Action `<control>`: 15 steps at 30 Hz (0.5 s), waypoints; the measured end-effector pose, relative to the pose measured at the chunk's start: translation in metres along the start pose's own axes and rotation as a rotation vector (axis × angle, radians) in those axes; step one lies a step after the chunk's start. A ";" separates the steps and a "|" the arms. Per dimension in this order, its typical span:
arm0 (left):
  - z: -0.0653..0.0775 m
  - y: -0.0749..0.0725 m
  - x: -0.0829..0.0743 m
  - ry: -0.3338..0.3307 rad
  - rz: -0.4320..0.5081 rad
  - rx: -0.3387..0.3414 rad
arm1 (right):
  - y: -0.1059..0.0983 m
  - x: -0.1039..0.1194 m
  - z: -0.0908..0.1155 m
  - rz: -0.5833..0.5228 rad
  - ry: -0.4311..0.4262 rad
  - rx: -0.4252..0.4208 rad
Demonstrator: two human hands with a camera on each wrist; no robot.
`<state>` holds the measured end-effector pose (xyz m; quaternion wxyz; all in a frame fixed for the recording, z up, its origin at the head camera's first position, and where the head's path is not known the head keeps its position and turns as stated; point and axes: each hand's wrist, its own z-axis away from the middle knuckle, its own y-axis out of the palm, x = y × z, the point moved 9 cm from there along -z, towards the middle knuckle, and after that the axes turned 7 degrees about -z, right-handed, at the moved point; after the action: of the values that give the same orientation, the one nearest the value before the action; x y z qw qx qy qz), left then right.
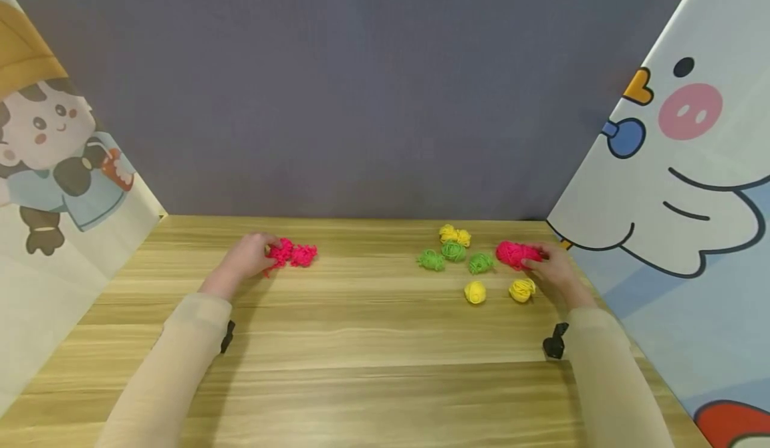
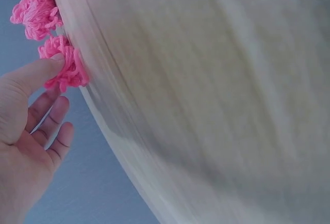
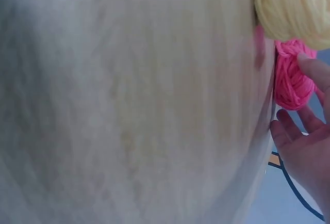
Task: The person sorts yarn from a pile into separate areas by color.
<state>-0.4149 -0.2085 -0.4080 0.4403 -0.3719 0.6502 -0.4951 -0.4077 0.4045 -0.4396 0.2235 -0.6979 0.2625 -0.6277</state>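
Note:
At the left of the table, my left hand pinches a small pink yarn bundle between thumb and index finger, the other fingers loosely bent below. A second pink yarn bundle lies right beside it. Over on the right, my right hand holds a larger pink yarn ball from its right side, with the thumb on it in the right wrist view. Just in front of that ball is a yellow yarn ball. Part of the held yarn is hidden behind my fingers in both wrist views.
Green yarn balls sit left of the right hand, with a yellow bundle behind them and another yellow ball in front. A grey panel borders the wooden table at the back; printed panels flank it.

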 end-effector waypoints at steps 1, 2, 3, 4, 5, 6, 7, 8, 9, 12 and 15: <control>0.000 0.000 0.000 -0.001 0.001 -0.002 | 0.000 -0.001 0.000 0.012 0.000 -0.001; 0.000 0.000 0.000 0.001 0.001 -0.002 | 0.000 -0.001 0.000 0.023 0.001 0.001; 0.000 0.000 -0.001 0.003 0.000 -0.004 | 0.001 -0.002 -0.001 0.032 0.003 0.004; 0.000 0.000 -0.001 0.006 0.001 -0.004 | 0.001 -0.003 -0.001 0.045 0.005 0.007; 0.000 0.001 -0.001 0.008 0.003 -0.005 | 0.001 -0.004 -0.001 0.058 0.010 0.007; 0.000 0.001 -0.001 0.011 0.003 -0.006 | 0.002 -0.004 -0.001 0.073 0.013 0.007; 0.000 0.001 -0.001 0.013 0.003 -0.009 | 0.002 -0.005 -0.001 0.082 0.018 0.006; 0.000 0.000 -0.001 0.014 0.003 -0.010 | 0.002 -0.005 -0.001 0.087 0.018 0.003; 0.001 0.000 0.000 0.015 0.005 -0.012 | 0.001 -0.005 -0.001 0.090 0.018 -0.002; 0.001 0.000 0.000 0.017 0.011 -0.013 | 0.000 -0.005 -0.001 0.099 0.009 -0.018; 0.001 0.000 0.000 0.017 0.019 -0.009 | -0.001 -0.004 -0.001 0.105 0.006 -0.036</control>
<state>-0.4143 -0.2090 -0.4084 0.4376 -0.3635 0.6597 -0.4912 -0.4090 0.4085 -0.4420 0.2428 -0.6852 0.3108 -0.6123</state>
